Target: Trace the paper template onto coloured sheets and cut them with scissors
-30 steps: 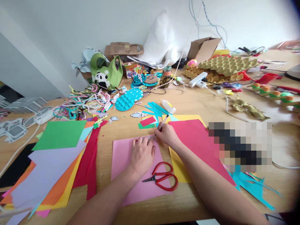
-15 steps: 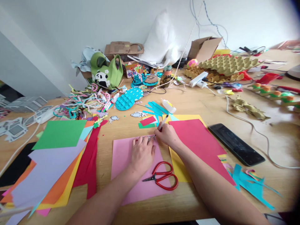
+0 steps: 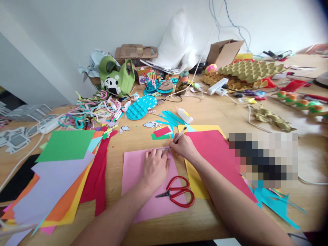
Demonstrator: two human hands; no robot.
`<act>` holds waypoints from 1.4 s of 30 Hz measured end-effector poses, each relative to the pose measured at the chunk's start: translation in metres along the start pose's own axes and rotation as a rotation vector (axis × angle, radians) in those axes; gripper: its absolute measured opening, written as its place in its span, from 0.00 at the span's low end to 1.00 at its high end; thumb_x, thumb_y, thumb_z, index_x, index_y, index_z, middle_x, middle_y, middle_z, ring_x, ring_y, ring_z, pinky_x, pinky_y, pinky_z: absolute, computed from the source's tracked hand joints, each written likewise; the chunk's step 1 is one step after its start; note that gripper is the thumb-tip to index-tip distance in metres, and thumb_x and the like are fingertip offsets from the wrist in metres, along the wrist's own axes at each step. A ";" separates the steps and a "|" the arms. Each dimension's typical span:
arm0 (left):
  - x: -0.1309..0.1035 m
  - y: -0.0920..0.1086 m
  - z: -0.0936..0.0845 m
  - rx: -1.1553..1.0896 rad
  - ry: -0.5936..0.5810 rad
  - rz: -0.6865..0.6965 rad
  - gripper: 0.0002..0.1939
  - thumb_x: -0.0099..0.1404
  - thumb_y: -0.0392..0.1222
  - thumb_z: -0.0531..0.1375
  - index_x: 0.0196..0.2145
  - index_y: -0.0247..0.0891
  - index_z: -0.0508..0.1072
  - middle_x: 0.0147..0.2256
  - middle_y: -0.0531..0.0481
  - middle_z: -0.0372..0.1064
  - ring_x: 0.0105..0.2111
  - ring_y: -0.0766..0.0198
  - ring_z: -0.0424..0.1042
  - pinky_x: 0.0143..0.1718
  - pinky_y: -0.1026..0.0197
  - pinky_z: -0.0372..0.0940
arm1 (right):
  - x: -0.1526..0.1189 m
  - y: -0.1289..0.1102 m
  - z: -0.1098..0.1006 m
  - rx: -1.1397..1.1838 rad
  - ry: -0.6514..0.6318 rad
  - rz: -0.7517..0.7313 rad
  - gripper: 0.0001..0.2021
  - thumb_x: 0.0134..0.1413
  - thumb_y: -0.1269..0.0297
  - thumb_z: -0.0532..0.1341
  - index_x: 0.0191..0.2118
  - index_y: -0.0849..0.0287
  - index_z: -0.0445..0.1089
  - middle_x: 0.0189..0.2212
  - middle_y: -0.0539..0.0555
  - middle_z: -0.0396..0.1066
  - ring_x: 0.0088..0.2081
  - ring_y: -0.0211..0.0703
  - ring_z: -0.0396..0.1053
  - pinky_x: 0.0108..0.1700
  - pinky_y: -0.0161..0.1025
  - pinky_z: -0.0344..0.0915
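Pink paper [image 3: 132,171] is lying flat on the worktop [image 3: 114,177], directly in front of the person. The left hand [image 3: 155,167] is grasping nothing; its fingers are spreading over the sheet's far part and pressing on a small greyish cutout [image 3: 165,150]. The right hand [image 3: 183,145] is gripping a pen [image 3: 180,134], whose tip is pointing down beside the cutout's right end.

The cutout, being small and mostly covered by fingertips, could be slipping if the pen is pushing against its edge. The sheet could be swivelling, since the pressure seems to be falling near its far edge only. The pen, working so close to that edge, could be running off onto the wood. The scissors [image 3: 168,193], lying on the near right part with their handles reaching past the sheet's edge, could be shifting if a forearm is brushing them.

The sheet's long axis is running away from the person towards the wall, its far end leaning slightly left; being plain, it is showing no front. The cutout seems to be lying crosswise, but fingers are hiding too much to tell which way it is facing.
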State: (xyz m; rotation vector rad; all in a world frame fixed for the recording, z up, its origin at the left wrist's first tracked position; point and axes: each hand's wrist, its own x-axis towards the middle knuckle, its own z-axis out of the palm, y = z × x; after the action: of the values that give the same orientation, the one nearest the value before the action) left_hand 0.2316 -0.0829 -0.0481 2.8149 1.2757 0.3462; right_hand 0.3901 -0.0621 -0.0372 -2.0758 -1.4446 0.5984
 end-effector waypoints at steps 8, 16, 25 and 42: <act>0.000 -0.001 0.001 -0.008 0.013 0.009 0.12 0.67 0.43 0.53 0.47 0.41 0.68 0.42 0.47 0.67 0.45 0.55 0.62 0.44 0.49 0.57 | -0.001 0.000 0.003 -0.067 0.032 -0.029 0.05 0.43 0.68 0.56 0.21 0.57 0.59 0.15 0.48 0.63 0.20 0.38 0.62 0.24 0.32 0.53; 0.000 0.000 -0.001 -0.012 0.003 0.008 0.11 0.68 0.42 0.53 0.47 0.41 0.68 0.43 0.46 0.67 0.45 0.54 0.62 0.45 0.49 0.57 | -0.001 0.002 0.006 -0.123 0.057 -0.059 0.04 0.44 0.67 0.56 0.22 0.57 0.60 0.17 0.49 0.64 0.22 0.39 0.62 0.25 0.32 0.52; 0.000 -0.001 -0.001 -0.023 0.002 0.013 0.11 0.68 0.42 0.53 0.47 0.41 0.68 0.42 0.46 0.67 0.45 0.55 0.62 0.45 0.49 0.57 | -0.002 0.002 0.005 -0.095 0.062 -0.063 0.04 0.43 0.68 0.56 0.22 0.56 0.60 0.17 0.48 0.64 0.21 0.38 0.62 0.25 0.32 0.52; 0.000 -0.001 -0.002 -0.025 -0.011 0.013 0.12 0.68 0.42 0.52 0.47 0.41 0.68 0.43 0.46 0.68 0.45 0.55 0.62 0.45 0.49 0.57 | -0.002 0.001 0.005 -0.089 0.033 -0.037 0.04 0.43 0.68 0.56 0.21 0.57 0.61 0.15 0.49 0.64 0.21 0.39 0.63 0.24 0.32 0.52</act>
State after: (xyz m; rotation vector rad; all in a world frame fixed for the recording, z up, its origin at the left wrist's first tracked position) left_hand 0.2306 -0.0825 -0.0465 2.8011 1.2432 0.3440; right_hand 0.3870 -0.0631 -0.0410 -2.1116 -1.5130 0.4915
